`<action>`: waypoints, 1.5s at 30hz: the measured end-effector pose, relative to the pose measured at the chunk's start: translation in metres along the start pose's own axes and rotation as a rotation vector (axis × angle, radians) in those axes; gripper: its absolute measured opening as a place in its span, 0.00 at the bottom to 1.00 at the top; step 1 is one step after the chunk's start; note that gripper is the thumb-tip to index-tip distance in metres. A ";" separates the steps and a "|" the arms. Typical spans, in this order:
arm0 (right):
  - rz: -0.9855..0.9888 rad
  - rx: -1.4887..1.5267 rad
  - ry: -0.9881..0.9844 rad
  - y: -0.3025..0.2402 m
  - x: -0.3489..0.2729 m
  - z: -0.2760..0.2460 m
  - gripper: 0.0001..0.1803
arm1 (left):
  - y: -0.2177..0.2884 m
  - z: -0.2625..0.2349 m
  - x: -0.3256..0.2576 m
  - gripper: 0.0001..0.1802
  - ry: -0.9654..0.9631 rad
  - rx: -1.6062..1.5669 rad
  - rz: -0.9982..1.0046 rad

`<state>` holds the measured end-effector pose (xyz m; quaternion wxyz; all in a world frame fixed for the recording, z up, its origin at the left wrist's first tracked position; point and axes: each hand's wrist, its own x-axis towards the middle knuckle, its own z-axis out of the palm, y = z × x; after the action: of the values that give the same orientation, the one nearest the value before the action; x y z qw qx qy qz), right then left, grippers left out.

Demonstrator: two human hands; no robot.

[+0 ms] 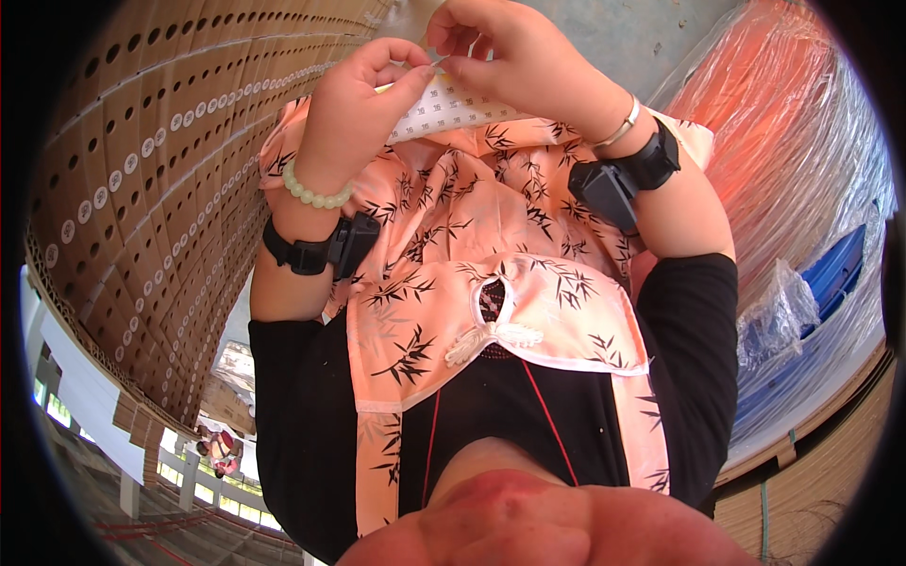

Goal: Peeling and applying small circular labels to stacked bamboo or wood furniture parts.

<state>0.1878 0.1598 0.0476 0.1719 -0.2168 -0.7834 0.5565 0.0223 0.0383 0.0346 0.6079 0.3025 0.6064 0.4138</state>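
Both hands are raised close together in front of my apron, at the top of the view. Between and just below them is a white sheet of small printed labels [442, 111], partly hidden by the fingers. My left hand [363, 108] is closed at the sheet's left side, thumb and forefinger pinched at its upper edge. Opposite it, my right hand [505, 61] has thumb and forefinger pressed together, almost touching the left fingertips. A tiny pale bit shows where the fingertips meet, too small to name.
Stacked brown cardboard [142, 141] with rows of holes and round white stickers rises on the left. At right stands an orange pile wrapped in clear plastic film [755, 113], with a blue object [835, 274] lower down. Grey floor [623, 38] shows beyond my hands.
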 end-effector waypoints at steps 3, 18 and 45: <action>0.164 0.080 -0.044 -0.004 0.003 -0.008 0.08 | 0.006 0.002 -0.003 0.08 0.021 0.006 0.009; 0.416 0.371 -0.171 -0.013 0.006 -0.019 0.03 | 0.005 -0.003 -0.002 0.09 -0.024 -0.093 0.032; 0.553 0.588 0.026 0.232 0.071 0.128 0.06 | -0.012 -0.058 -0.077 0.13 0.229 -0.193 0.208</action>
<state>0.0965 0.1616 -0.2115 0.0802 -0.3679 -0.5009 0.7793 -0.0271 -0.0419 0.0566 0.5148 0.2549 0.5947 0.5624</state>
